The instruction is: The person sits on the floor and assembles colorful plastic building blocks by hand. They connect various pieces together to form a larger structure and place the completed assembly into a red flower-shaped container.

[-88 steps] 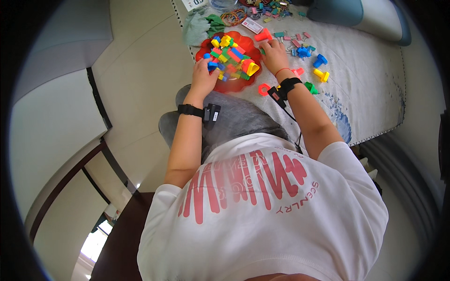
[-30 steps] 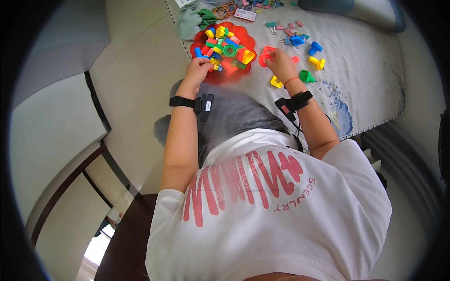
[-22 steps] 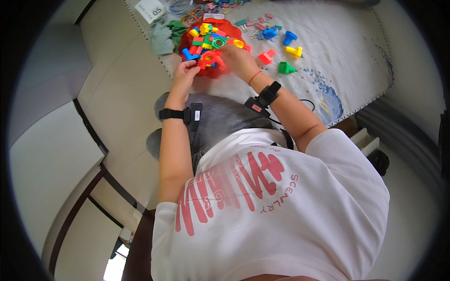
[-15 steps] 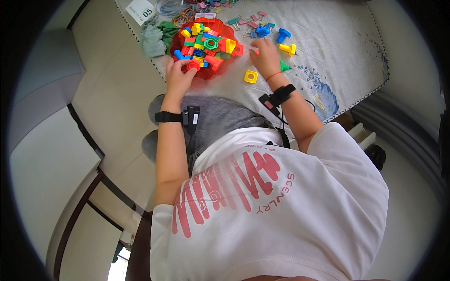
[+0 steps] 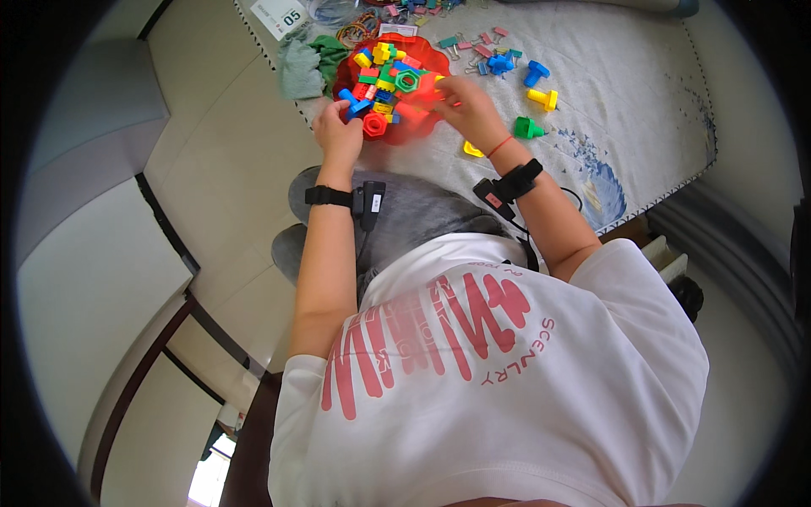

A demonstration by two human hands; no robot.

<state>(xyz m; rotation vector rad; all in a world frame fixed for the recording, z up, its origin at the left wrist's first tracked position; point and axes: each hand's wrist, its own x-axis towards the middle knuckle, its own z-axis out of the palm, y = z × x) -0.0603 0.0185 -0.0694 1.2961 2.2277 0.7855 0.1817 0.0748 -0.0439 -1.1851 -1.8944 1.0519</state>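
A red scalloped bowl (image 5: 435, 59) is heaped with toy nuts, bolts and bricks. At its left rim my left hand (image 5: 340, 137) has curled fingers against a blue toy bolt (image 5: 355, 105); a red toy nut (image 5: 374, 125) lies beside it. Above the bowl's right side is my right hand (image 5: 469, 110), its fingers drawn together at blurred red pieces (image 5: 416, 117); what they grip is unclear. A green toy nut (image 5: 407, 80) tops the heap. Partly covered by my right hand, a yellow nut (image 5: 473, 149) rests on the cloth.
Right of the bowl lie a green bolt (image 5: 529, 128), a yellow bolt (image 5: 543, 100) and blue pieces (image 5: 536, 73). Binder clips (image 5: 484, 40) are scattered beyond. Green cloth (image 5: 329, 63), rubber bands (image 5: 358, 30) and a white card (image 5: 277, 15) are at far left.
My right hand has moved left from the table to the bowl. My left fingers have shifted from the red nut toward the blue bolt. The whole view has shifted slightly.
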